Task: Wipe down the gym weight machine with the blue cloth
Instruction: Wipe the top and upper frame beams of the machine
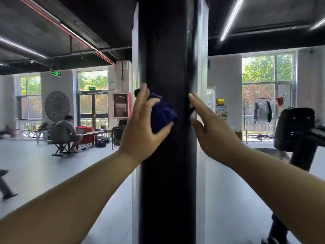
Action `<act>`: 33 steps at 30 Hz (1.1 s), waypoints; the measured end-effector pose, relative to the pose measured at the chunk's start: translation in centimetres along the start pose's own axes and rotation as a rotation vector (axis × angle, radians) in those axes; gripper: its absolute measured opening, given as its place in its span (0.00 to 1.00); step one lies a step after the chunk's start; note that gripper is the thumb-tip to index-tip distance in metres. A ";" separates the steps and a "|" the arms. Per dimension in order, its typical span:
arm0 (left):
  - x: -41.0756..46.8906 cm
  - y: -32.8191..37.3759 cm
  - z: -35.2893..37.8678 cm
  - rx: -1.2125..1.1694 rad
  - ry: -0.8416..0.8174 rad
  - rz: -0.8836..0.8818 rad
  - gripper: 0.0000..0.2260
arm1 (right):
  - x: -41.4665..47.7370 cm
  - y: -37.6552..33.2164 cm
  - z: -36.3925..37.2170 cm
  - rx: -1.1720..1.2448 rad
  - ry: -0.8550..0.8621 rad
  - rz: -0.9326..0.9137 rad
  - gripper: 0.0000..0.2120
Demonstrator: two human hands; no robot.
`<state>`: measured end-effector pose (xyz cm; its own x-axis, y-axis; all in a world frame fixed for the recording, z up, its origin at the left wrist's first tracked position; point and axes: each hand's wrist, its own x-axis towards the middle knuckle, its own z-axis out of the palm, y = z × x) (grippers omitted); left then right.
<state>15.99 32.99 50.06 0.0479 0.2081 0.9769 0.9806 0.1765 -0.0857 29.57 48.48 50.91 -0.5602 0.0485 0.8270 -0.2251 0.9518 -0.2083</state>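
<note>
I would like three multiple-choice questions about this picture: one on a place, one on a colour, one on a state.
1. Where is the cloth?
A. on the floor
B. against the black post
C. on a chair

2. What colour is the cloth?
A. dark blue
B. red
C. white

3. How is the right hand?
A. a fist
B. open, fingers straight
C. gripping a bottle

Answers: 1 B, the left hand holds it against the post; 2 A, dark blue shows between its fingers; 3 B, its straight fingers touch the post's edge.
</note>
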 end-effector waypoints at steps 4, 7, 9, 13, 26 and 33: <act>1.0 -1.4 -1.6 0.255 -0.344 0.547 0.26 | -1.6 0.0 1.3 0.049 -0.016 0.025 0.31; 8.8 -1.5 -2.7 0.286 -0.239 0.422 0.25 | -1.5 -0.2 1.8 0.093 0.034 0.084 0.31; 11.7 -0.6 -2.3 0.214 -0.168 0.249 0.25 | -1.3 -0.6 2.0 0.114 0.061 0.118 0.31; 7.7 -0.6 -1.0 0.235 -0.243 0.474 0.26 | -1.6 -0.6 2.1 0.143 0.065 0.140 0.33; 1.8 -1.4 0.7 0.158 -0.086 0.260 0.26 | -4.4 0.2 3.4 0.231 -0.043 0.235 0.38; 5.6 -3.9 -3.2 0.299 -0.313 0.531 0.28 | -6.2 0.7 5.0 0.272 -0.065 0.236 0.40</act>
<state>13.08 30.36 56.52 0.4060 0.6003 0.6891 0.7426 0.2228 -0.6316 28.87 47.33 43.02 -0.6692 0.2300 0.7066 -0.2823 0.8009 -0.5281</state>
